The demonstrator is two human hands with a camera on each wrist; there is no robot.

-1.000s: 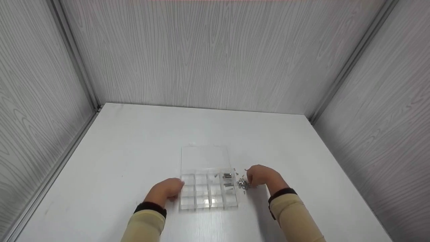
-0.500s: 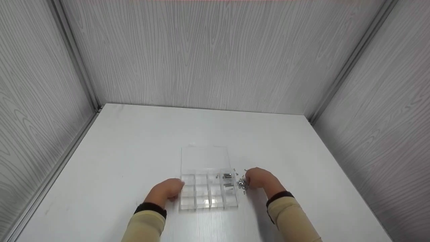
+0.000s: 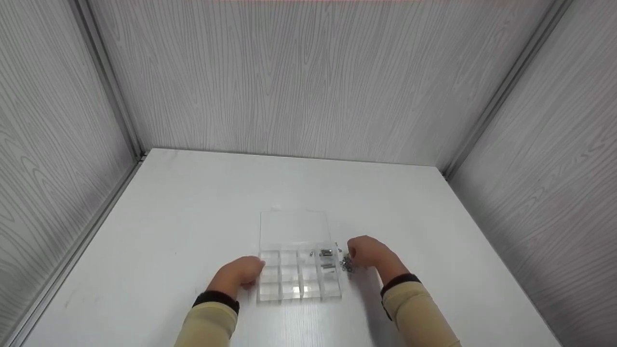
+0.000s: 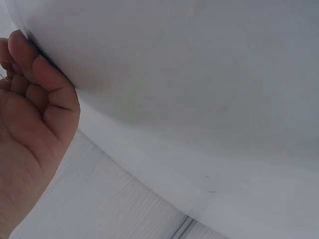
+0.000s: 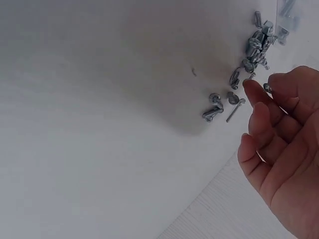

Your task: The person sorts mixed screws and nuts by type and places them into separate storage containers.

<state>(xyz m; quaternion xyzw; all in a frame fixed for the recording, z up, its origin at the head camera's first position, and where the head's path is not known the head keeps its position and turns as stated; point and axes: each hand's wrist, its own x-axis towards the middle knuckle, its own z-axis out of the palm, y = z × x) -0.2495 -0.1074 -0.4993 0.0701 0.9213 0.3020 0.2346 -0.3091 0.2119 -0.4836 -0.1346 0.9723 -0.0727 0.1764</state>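
A clear plastic compartment box lies on the white table, its transparent lid folded back away from me. My left hand grips the box's left edge; in the left wrist view its fingers are curled and the box is mostly out of sight. Just right of the box, my right hand is over a pile of small metal screws and nuts. The right wrist view shows thumb and forefinger pinching one small screw, partly hidden by the fingertips.
Some metal fasteners lie in the box's right-hand compartments. A few loose screws are scattered beside the pile in the right wrist view. Wood-grain panels wall the table at the back and both sides.
My right hand has shifted slightly left, closer to the box, and covers more of the loose pieces in the head view. My left hand and the box have stayed put.
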